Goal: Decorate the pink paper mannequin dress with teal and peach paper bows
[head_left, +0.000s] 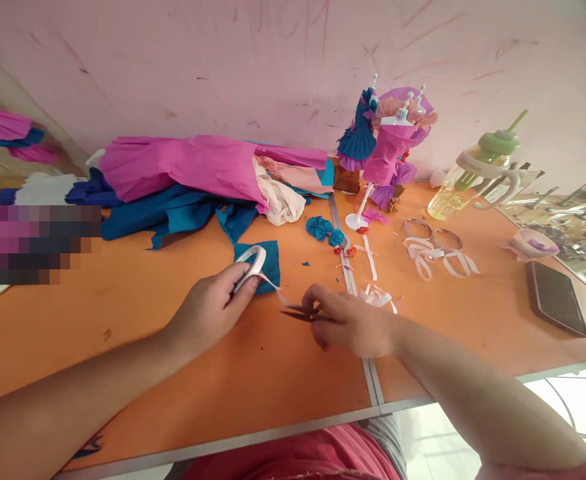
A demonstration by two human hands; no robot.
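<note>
My left hand (205, 303) is closed around a roll of white tape (260, 259), thumb and fingers pinching its ring. From the roll a thin strip of tape (283, 297) runs down to the right, toward my other hand. Scissors (297, 315) sit in my right hand (357, 325), their blades pointing left beside the strip; whether the blades touch it I cannot tell. Beneath the roll lies a square piece of teal crepe paper (271, 263). A teal paper bow (325, 231) rests on the table farther back.
Pink crepe paper (187, 167) and dark teal sheets (173, 210) are heaped along the wall. Small dress stands (387, 153) in paper dresses, a green-lidded bottle (465, 180), tape rings with curled strips (417, 230) and a phone (557, 300) occupy the orange table (273, 387).
</note>
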